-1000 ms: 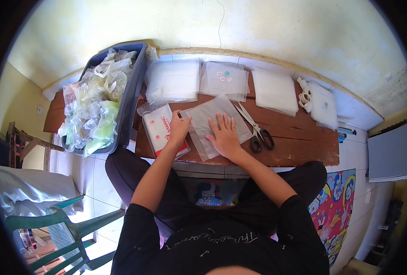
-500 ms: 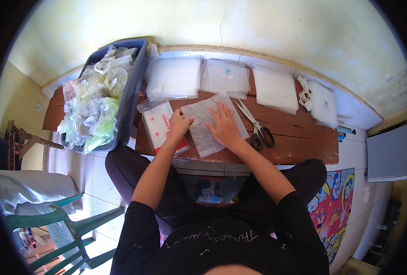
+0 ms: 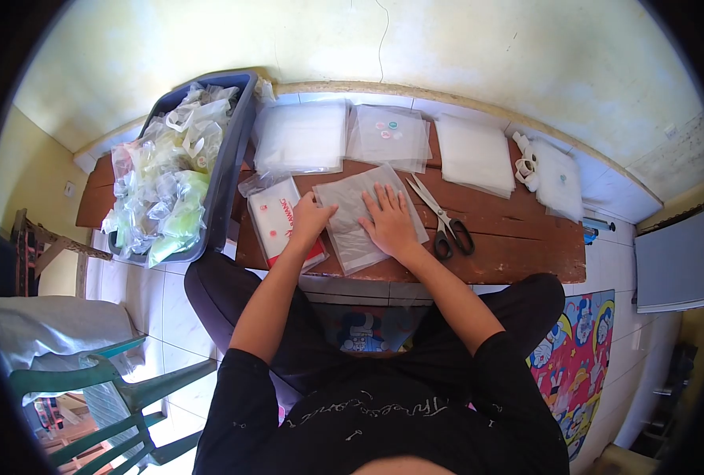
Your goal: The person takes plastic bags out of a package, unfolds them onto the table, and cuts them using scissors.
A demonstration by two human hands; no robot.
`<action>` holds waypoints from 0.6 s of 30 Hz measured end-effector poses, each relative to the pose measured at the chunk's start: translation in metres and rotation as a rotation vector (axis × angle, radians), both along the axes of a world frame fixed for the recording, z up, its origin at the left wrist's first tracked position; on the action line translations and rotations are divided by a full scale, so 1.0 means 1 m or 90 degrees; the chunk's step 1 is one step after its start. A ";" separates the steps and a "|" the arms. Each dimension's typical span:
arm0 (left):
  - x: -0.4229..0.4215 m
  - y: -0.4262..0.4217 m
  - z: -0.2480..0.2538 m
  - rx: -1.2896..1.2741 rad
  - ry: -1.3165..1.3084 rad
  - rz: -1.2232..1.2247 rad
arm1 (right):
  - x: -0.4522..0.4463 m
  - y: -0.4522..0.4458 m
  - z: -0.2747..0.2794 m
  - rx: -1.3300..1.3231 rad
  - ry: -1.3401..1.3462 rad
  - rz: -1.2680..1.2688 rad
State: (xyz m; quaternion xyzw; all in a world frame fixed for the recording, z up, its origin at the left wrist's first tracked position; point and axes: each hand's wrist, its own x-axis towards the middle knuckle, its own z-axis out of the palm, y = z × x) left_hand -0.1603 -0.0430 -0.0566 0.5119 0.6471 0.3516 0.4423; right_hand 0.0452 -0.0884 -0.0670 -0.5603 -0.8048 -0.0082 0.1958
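Bench (image 3: 526, 253) carries a plastic bag (image 3: 353, 241), black-handled scissors (image 3: 445, 228) just to its right; the right hand (image 3: 390, 223) lies open on the bag, the left hand (image 3: 310, 219) curls at its left edge, whether gripping I cannot tell

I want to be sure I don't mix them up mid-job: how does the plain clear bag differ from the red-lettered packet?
The plain clear bag shows no print; the red-lettered packet has red lettering and a red near end. The bag looks wider, the packet narrower. The right hand lies spread on the bag, not on the packet. Both lie on the brown table, slanted much alike.
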 end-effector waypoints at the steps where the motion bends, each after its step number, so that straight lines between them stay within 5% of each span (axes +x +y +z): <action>1: -0.001 -0.001 0.000 -0.008 0.012 -0.011 | 0.000 0.000 0.000 -0.001 -0.002 -0.004; 12: 0.001 0.001 0.017 0.067 0.112 -0.066 | 0.034 0.031 0.033 0.065 0.287 -0.161; 14: -0.004 0.006 0.021 0.128 0.054 -0.104 | 0.040 0.040 0.038 -0.097 0.366 -0.224; 18: -0.021 0.015 0.030 0.103 -0.168 -0.143 | 0.038 0.043 0.034 -0.096 0.387 -0.235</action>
